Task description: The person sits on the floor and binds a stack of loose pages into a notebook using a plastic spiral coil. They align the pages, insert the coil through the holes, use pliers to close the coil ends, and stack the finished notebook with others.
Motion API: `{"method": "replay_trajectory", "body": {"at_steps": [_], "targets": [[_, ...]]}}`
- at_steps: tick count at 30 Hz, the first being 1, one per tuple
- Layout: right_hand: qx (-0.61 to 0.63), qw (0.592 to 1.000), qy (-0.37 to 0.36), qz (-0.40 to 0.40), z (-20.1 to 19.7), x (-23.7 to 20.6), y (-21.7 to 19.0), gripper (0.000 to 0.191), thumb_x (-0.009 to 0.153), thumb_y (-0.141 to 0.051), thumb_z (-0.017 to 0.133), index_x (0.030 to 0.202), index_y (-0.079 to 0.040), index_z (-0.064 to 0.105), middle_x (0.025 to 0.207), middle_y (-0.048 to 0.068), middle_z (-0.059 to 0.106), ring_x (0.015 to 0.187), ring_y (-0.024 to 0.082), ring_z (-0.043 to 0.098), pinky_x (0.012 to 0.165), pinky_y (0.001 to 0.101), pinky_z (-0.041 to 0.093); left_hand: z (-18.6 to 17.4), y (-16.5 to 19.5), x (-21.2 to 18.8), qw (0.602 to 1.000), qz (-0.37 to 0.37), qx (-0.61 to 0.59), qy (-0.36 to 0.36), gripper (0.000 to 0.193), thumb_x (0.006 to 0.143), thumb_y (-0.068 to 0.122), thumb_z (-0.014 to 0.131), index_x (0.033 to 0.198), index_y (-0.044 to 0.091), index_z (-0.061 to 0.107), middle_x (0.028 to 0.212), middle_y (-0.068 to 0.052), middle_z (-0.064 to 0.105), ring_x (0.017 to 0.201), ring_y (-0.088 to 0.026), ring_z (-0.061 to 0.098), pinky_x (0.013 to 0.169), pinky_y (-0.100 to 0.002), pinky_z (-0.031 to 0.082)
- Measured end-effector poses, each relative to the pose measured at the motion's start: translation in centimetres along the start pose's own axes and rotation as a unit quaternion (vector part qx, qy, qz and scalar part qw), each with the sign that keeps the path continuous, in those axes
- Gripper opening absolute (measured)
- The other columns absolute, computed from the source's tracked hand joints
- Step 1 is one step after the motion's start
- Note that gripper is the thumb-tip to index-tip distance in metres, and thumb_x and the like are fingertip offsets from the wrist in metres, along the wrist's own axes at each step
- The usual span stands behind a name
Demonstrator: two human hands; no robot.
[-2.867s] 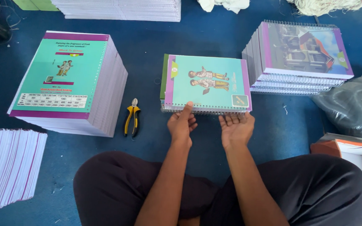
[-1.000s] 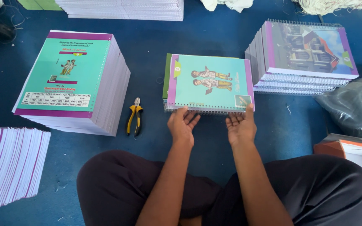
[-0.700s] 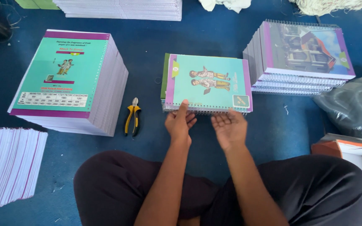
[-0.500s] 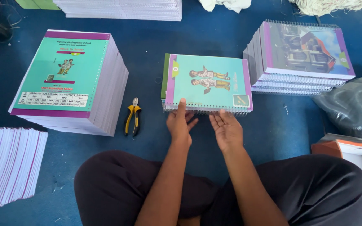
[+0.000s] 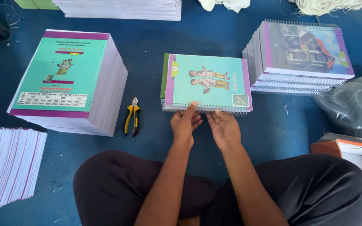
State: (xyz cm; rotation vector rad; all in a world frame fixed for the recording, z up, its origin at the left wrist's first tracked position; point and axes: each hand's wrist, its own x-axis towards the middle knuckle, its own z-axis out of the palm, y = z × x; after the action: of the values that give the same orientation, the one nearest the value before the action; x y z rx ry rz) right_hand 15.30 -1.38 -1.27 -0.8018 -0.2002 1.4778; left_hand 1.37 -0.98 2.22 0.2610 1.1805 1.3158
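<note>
Right hand (image 5: 224, 129) has slid left toward left hand (image 5: 185, 122) (fingers loosely spread, nothing pinched); teal spiral-bound notebook (image 5: 208, 83), wire edge running left-right, lies just beyond both sets of fingertips.

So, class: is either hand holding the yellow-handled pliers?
No: the yellow-handled pliers lie alone on the blue floor, left of both hands at the teal spiral-bound notebook.

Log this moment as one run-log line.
left hand: fingertips on teal notebook spiral edge | right hand: open, at same edge | pliers: on blue floor, untouched
</note>
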Motion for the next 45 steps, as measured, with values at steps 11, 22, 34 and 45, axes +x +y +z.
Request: {"method": "replay_trajectory", "body": {"at_steps": [11,22,34,45], "targets": [[-0.072,0.988,0.128,0.038,0.2,0.5,0.4,0.042,0.088,-0.035,0.085,0.107,-0.006,0.062,0.09,0.004,0.058,0.082,0.019,0.057,0.082,0.0401,0.053,-0.8,-0.3,0.5,0.99,0.049,-0.129,-0.013,0.049,0.081,0.025,0.073,0.122,0.002,0.059,0.109,-0.009,0.066,0.099,-0.024,0.068,0.082,-0.043,0.061],[-0.009,0.999,0.032,-0.026,-0.3,-0.1,-0.4,0.031,0.085,-0.013,0.075,0.112,-0.006,0.063,0.106,0.007,0.066,0.103,0.022,0.064,0.097,0.0406,0.055,-0.5,0.1,0.7,0.996,0.005,-0.052,0.073,0.048,0.086,0.035,0.082,0.109,0.001,0.057,0.097,-0.01,0.061,0.088,-0.023,0.062,0.077,-0.044,0.06],[-0.046,0.988,0.139,0.04,0.8,0.3,-0.7,0.041,0.089,-0.033,0.077,0.114,-0.005,0.061,0.095,0.008,0.059,0.091,0.023,0.058,0.086,0.0402,0.05,-1.1,-0.6,1.0,0.992,0.05,-0.114,0.002,0.038,0.082,0.02,0.077,0.111,0.002,0.061,0.101,-0.009,0.067,0.091,-0.022,0.07,0.079,-0.039,0.063],[-0.043,0.997,0.059,-0.022,0.4,-0.5,-0.1,0.032,0.085,-0.011,0.077,0.113,-0.007,0.062,0.101,0.005,0.067,0.095,0.02,0.066,0.091,0.0387,0.058,-0.4,0.5,0.3,0.995,-0.006,-0.092,0.031,0.048,0.087,0.04,0.074,0.112,0.003,0.058,0.109,-0.011,0.061,0.102,-0.025,0.065,0.084,-0.045,0.057]]}}
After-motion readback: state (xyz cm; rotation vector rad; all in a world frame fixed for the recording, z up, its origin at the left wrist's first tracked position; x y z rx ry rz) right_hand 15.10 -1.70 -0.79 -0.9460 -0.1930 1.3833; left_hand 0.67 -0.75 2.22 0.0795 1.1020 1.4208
